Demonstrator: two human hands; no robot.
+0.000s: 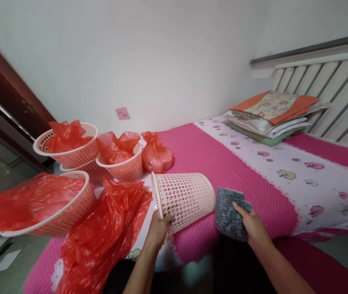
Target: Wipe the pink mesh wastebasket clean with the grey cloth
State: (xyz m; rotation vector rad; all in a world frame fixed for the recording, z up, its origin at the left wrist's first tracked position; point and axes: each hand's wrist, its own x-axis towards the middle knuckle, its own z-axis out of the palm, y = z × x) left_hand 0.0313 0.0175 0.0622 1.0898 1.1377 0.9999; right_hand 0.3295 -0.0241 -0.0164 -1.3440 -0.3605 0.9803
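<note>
A pale pink plastic basket (189,196) with holes in its wall lies on its side at the near edge of the bed. My left hand (158,228) is closed on its rim, the thumb on the outer wall. To the right, my right hand (250,220) grips a folded grey cloth (230,214) with the thumb on top. The cloth is beside the basket's base; whether they touch I cannot tell. Left of the basket, a crumpled red plastic bag (109,228) hangs over the bed's edge.
Several more baskets stand at the left, among them one tilted basket (60,220) with a red bag spilling out. A stuffed red bag (157,153) sits near the wall. Folded fabrics (275,114) are stacked on the pink bedspread (189,147) before a white radiator (324,94).
</note>
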